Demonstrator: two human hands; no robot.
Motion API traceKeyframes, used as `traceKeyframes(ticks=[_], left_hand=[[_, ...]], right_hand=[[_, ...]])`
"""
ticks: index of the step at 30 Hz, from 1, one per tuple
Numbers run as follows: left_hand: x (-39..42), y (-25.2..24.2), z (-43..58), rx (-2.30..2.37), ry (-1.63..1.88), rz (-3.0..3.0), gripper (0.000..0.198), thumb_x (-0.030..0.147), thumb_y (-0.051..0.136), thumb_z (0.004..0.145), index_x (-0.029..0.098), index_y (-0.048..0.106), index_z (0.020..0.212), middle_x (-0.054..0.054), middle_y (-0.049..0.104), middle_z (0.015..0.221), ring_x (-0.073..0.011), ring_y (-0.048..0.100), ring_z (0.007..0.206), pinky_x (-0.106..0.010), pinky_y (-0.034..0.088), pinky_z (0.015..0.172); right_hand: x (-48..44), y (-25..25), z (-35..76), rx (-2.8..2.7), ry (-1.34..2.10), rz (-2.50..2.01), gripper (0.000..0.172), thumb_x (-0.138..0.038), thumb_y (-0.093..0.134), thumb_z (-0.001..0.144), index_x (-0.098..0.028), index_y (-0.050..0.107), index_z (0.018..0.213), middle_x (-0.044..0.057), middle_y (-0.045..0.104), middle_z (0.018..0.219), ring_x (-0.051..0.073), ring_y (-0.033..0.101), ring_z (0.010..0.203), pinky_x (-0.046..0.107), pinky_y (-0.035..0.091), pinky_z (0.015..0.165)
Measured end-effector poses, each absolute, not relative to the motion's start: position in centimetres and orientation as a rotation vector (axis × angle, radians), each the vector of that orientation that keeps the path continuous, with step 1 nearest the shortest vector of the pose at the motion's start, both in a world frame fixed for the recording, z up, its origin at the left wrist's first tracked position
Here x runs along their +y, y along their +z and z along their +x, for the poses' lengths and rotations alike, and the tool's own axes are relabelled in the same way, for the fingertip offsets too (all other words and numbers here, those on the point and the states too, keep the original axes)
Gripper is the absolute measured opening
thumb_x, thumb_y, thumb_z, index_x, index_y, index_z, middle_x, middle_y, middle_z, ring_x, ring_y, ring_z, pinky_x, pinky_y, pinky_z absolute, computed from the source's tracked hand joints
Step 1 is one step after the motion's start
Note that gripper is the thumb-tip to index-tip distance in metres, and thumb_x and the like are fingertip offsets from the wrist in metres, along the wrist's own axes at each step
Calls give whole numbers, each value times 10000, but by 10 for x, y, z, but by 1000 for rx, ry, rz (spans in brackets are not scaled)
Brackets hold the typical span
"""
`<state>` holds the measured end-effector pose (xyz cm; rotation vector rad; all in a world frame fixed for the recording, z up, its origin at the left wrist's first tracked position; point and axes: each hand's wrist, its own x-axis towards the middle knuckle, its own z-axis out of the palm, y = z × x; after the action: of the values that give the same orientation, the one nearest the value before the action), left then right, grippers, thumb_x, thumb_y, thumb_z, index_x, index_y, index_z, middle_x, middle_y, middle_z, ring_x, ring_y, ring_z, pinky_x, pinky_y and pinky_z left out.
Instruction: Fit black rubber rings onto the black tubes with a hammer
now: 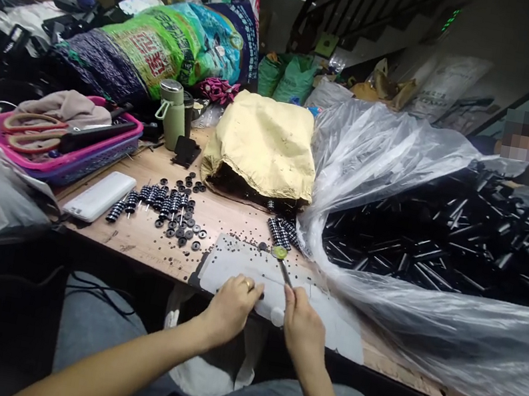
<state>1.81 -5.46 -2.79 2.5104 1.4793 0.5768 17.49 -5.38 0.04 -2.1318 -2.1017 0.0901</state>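
My right hand [302, 326] is closed around the dark handle of a spoon-like tool [285, 273]. At the tool's far end is a round, yellow-green tip [279, 252], over the far edge of a light grey sheet [232, 267]. My left hand [232, 307] is closed above the sheet's near edge; a small dark bit shows by its fingertips, too little to name. Tiny black pieces [236, 247] lie scattered over sheet and wood. Just beyond the tip rest several ribbed black rods [279, 233]. Farther left are loose black rings [181, 233] and stacks of rings on pins [163, 200].
A yellow sack [266, 141] stands behind the sheet. To the right, clear plastic [351, 165] surrounds a heap of black parts [441, 234]. Leftward are a white power bank [100, 196], a pink basket [47, 165] with scissors, and a green flask [170, 118]. Two people sit farther off.
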Motion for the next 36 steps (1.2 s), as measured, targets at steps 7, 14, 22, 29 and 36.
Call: traceKeyframes(ticks=[7, 14, 22, 29, 36], left_hand=[[-60, -19, -53, 1852, 819, 2208, 250, 262, 415, 841, 122, 543, 1004, -113, 585, 929, -211, 533, 876, -345, 463, 750], [0, -20, -132, 2623, 651, 1736, 264, 267, 388, 792, 107, 597, 815, -138, 593, 788, -265, 553, 787, -364, 440, 670], [32, -27, -142, 2646, 452, 1621, 306, 186, 353, 756, 48, 626, 760, -207, 603, 801, -293, 574, 770, -368, 430, 638], [-3, -22, -166, 2419, 938, 1706, 270, 291, 372, 799, 147, 598, 763, -86, 625, 757, -209, 565, 734, -304, 421, 680], [-51, 19, -162, 2066, 924, 2007, 217, 294, 387, 820, 180, 557, 749, -37, 608, 749, -168, 552, 726, -271, 422, 677]], right_hand=[[-29, -33, 207, -2105, -196, -2198, 303, -409, 331, 893, -189, 452, 723, 42, 553, 744, 186, 525, 728, 260, 277, 527], [-26, -43, 207, -2127, -346, -2124, 267, -402, 405, 862, -182, 450, 717, 51, 520, 732, 205, 485, 758, 278, 322, 606], [-28, -46, 209, -2109, -321, -2094, 274, -397, 364, 872, -181, 464, 736, 67, 520, 746, 213, 482, 775, 286, 335, 618], [-20, -44, 208, -2006, -294, -2083, 349, -463, 369, 853, -148, 515, 892, 100, 554, 832, 244, 488, 824, 329, 359, 674], [2, -26, 136, -2199, 143, -1505, 242, -329, 374, 884, -156, 533, 942, 94, 569, 953, 216, 495, 907, 338, 391, 787]])
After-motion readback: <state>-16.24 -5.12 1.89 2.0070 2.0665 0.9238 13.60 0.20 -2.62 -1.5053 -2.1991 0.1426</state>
